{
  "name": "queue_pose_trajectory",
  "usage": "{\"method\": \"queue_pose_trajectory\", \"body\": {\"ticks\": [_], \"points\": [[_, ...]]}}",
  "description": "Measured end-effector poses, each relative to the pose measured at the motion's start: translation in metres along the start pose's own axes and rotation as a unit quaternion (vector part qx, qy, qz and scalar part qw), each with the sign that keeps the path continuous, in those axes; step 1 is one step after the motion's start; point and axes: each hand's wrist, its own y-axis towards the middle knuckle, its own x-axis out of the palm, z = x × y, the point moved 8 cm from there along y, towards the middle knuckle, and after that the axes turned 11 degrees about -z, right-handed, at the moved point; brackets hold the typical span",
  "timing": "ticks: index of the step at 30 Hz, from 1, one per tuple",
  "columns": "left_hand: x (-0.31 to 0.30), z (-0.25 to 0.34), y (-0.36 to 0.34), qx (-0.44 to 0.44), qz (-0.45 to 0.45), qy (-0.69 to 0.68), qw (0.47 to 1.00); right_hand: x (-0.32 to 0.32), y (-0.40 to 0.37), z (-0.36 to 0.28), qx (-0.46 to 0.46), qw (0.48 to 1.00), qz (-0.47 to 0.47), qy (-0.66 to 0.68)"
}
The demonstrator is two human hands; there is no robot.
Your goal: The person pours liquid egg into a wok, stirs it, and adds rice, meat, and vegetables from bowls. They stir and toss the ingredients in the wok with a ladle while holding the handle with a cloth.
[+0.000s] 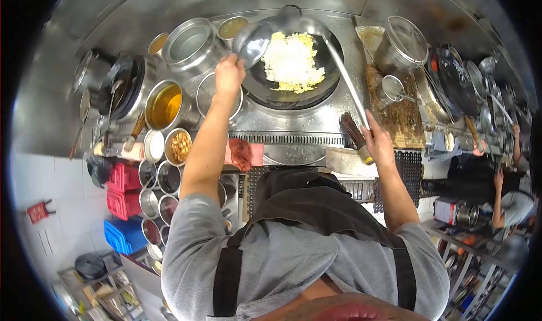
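A dark wok (333,64) sits on the steel stove, with white rice (288,58) and yellow egg (300,87) in its middle. My left hand (230,75) is closed on the rim of a shiny metal bowl (252,43), tilted over the wok's left side. In my right hand (378,143) is the long handle of a ladle (344,70). The ladle's head reaches the wok's far edge, above the rice. Beside my right fingers lies a bristle brush (353,130). The fingertips on the bowl are partly hidden.
Left of the wok stand a large pot (189,41), a pot of orange liquid (166,105), a bowl of light brown pieces (180,146) and several containers. A wooden board (398,118) and lidded pot (403,44) are at right. Another person (516,202) is far right.
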Motion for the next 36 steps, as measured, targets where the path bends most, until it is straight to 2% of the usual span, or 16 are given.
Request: {"method": "queue_pose_trajectory", "body": {"ticks": [1, 3, 6, 8, 14, 17, 20, 22, 23, 25, 26, 27, 29, 31, 33, 36], "points": [[-0.015, 0.002, -0.018, -0.013, 0.006, 0.004, 1.000, -0.011, -0.001, -0.005, -0.006, 0.999, 0.005, 0.033], [-0.016, -0.036, -0.069, -0.292, -0.053, -0.265, 0.917, -0.022, -0.003, -0.003, -0.043, 0.997, -0.003, 0.070], [-0.002, -0.066, -0.139, -0.315, 0.049, -0.514, 0.796, -0.014, 0.011, 0.013, -0.037, 0.997, -0.056, 0.043], [-0.008, -0.059, -0.186, -0.329, 0.086, -0.617, 0.709, 0.033, 0.054, 0.054, -0.039, 0.970, -0.171, -0.170], [-0.072, -0.056, -0.341, -0.378, 0.188, -0.642, 0.640, 0.008, 0.097, 0.013, -0.152, 0.976, -0.088, -0.129], [-0.118, -0.049, -0.435, -0.430, 0.251, -0.594, 0.632, 0.025, 0.092, 0.020, -0.050, 0.990, -0.103, -0.076], [-0.134, -0.049, -0.529, -0.450, 0.320, -0.610, 0.568, 0.093, 0.161, 0.104, -0.115, 0.963, -0.135, -0.201], [-0.156, -0.034, -0.578, -0.479, 0.364, -0.562, 0.567, 0.103, 0.140, 0.060, -0.071, 0.974, -0.196, 0.094], [-0.162, -0.024, -0.605, -0.495, 0.397, -0.554, 0.539, 0.100, 0.132, 0.055, -0.020, 0.980, -0.186, 0.064], [-0.181, -0.002, -0.655, -0.457, 0.486, -0.554, 0.498, 0.095, 0.101, -0.015, -0.210, 0.901, -0.119, -0.360], [-0.181, 0.002, -0.689, -0.445, 0.535, -0.534, 0.480, 0.093, 0.100, -0.017, -0.215, 0.912, -0.082, -0.340], [-0.181, 0.012, -0.722, -0.421, 0.563, -0.529, 0.474, 0.091, 0.070, -0.054, -0.372, 0.886, 0.015, -0.277], [-0.184, 0.031, -0.789, -0.424, 0.617, -0.491, 0.445, 0.117, 0.060, -0.093, -0.392, 0.889, 0.048, -0.231], [-0.215, 0.098, -0.832, -0.389, 0.683, -0.458, 0.416, 0.168, 0.020, -0.111, -0.499, 0.862, -0.026, -0.083], [-0.235, 0.148, -0.885, -0.350, 0.752, -0.423, 0.365, 0.255, -0.005, -0.136, -0.399, 0.862, -0.294, -0.110], [-0.225, 0.222, -1.006, -0.340, 0.848, -0.283, 0.293, 0.356, -0.102, -0.167, -0.432, 0.743, -0.486, -0.159]]}}
